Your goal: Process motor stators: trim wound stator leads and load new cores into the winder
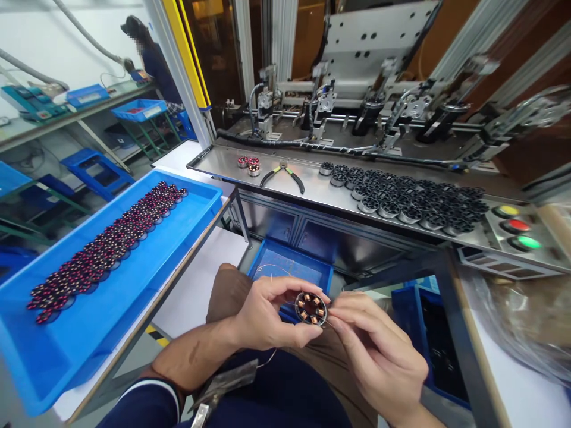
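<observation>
On the left, a blue tray (191, 208) carries long rows of wound coils (107, 244) with red-copper windings; these look like finished pieces, though that is only a judgement. In the near middle, over the lap, the left hand (267, 315) pinches a small round stator (311, 308) by its rim, its copper windings facing up. The right hand (375, 351) touches the stator's right edge, fingertips pressed together on what seems to be a fine wire (267, 270) looping up and left. Winding looks done on this piece, with the lead ends apparently being dressed. Farther right, on the steel tabletop (312, 190), lie pliers (282, 174) and a crowd of bare black cores (410, 199), seemingly unwound. The wire is too thin to trace fully, and a bin (428, 333) under the tabletop's right end is dark.
</observation>
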`<state>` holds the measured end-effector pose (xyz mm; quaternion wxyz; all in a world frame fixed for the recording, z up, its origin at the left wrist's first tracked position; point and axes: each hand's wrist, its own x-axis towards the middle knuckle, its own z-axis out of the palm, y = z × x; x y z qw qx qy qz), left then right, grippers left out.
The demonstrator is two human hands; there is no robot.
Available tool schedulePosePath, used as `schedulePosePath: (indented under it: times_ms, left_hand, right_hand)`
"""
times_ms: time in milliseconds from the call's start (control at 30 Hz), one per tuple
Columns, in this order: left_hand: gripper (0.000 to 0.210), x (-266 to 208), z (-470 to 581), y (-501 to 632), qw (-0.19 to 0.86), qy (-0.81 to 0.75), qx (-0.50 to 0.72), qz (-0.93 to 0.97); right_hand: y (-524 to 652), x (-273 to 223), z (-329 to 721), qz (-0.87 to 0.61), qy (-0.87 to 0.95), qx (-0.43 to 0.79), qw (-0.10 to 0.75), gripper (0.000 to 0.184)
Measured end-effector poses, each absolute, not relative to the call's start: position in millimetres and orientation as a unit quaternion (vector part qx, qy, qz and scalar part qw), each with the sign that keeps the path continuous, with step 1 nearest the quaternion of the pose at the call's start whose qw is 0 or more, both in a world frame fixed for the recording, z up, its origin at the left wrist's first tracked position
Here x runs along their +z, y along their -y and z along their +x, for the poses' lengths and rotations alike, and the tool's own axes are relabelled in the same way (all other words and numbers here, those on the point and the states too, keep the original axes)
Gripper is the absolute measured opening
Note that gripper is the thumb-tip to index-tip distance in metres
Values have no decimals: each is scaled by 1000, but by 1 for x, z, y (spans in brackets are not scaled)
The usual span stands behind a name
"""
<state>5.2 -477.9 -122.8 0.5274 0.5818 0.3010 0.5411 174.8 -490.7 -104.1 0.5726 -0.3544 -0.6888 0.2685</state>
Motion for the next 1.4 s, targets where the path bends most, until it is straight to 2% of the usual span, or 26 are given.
schedulePosePath:
  times_ms: [233, 333, 433, 600, 733, 933, 1100, 1400]
  left_hand:
    - [39, -118, 11, 476, 335, -323, 593, 657]
    - [41, -116, 13, 476, 311, -318, 603, 662]
    - [40, -115, 13, 477, 366, -314, 599, 640]
    - [40, -114, 8, 480, 589, -288, 530, 538]
    - [47, -113, 9, 481, 703, -278, 461, 464]
    - [49, -104, 11, 481, 763, -301, 418, 391]
    - [50, -96, 8, 478, 809, -319, 361, 337]
    - [48, -96, 14, 474, 815, -280, 390, 323]
  right_hand:
    - [501, -102, 166, -381, 652, 272, 596, 18]
    - [504, -103, 164, -359, 658, 266, 606, 23]
    - [501, -103, 169, -325, 685, 278, 591, 28]
    - [485, -102, 192, -304, 709, 285, 569, 35]
    - [469, -96, 201, -244, 759, 323, 510, 33]
    - [456, -92, 196, -138, 793, 361, 471, 26]
    - [459, -94, 198, -131, 806, 324, 478, 13]
    - [480, -88, 197, -217, 821, 72, 523, 15]
